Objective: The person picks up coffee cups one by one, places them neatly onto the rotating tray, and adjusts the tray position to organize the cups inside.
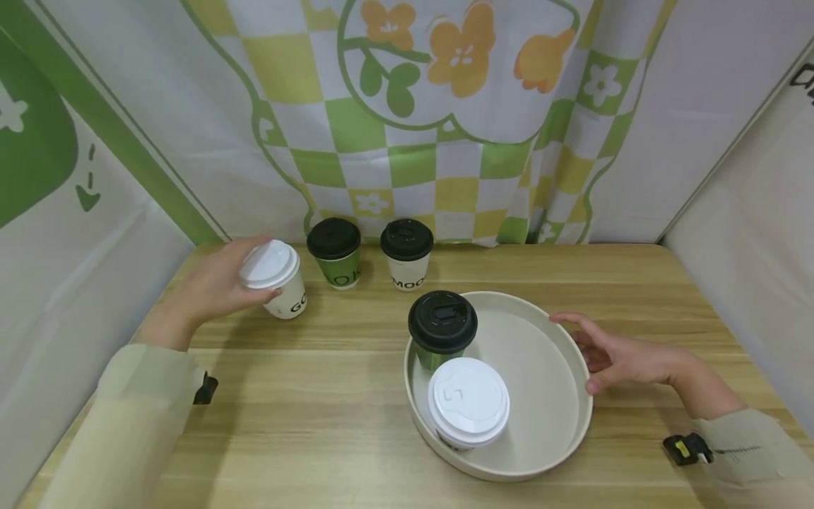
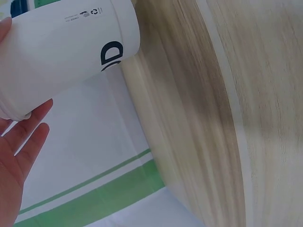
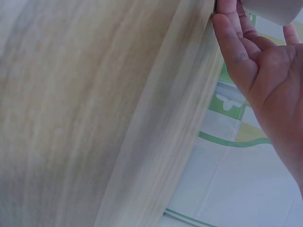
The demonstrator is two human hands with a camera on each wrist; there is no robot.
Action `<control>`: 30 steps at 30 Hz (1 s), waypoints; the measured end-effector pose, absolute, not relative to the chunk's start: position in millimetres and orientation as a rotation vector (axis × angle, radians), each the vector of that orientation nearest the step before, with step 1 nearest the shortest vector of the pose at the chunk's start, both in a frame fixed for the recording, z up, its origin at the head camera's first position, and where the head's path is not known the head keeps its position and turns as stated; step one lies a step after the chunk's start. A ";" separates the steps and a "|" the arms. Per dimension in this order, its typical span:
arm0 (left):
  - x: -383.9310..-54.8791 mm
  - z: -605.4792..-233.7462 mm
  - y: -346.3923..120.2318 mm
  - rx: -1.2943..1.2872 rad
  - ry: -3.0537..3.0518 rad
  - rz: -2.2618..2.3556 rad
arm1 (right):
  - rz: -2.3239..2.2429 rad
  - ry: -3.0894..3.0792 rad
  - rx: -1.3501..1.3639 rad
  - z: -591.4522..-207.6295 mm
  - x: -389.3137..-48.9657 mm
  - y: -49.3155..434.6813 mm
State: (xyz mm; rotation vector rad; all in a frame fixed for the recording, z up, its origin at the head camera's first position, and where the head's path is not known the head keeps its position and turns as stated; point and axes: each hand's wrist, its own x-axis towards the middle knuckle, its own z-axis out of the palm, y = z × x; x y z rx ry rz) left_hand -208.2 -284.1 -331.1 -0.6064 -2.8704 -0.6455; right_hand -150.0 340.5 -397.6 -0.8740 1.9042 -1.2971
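Observation:
At the left of the table, my left hand [image 1: 213, 283] grips a white paper cup [image 1: 287, 300] by its white lid, thumb in front and fingers behind. The left wrist view shows this cup [image 2: 61, 52] sideways, with dark letters near its base; whether the base touches the table I cannot tell. On the right, my right hand [image 1: 626, 357] holds the rim of a round cream tray [image 1: 581, 417], its thumb and index finger against the edge. Inside the tray, towards its left, stand a green cup with a black lid [image 1: 443, 322] and a cup with a white lid [image 1: 469, 399].
Behind the tray stand a green cup with a black lid [image 1: 333, 254] and a white cup with a black lid [image 1: 407, 256]. A checked, flowered curtain [image 1: 439, 170] hangs along the back edge of the wooden table [image 1: 305, 417]. White fabric walls flank both sides.

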 end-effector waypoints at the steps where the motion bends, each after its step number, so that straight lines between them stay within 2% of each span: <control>1: -206.7 -330.4 -283.1 -0.606 -2.866 -0.640 | -1.297 1.903 -0.872 -397.6 -149.8 340.6; 30: -168.0 -324.1 -237.4 -0.925 -2.703 -0.628 | -1.322 1.897 -0.884 -395.2 -143.7 336.9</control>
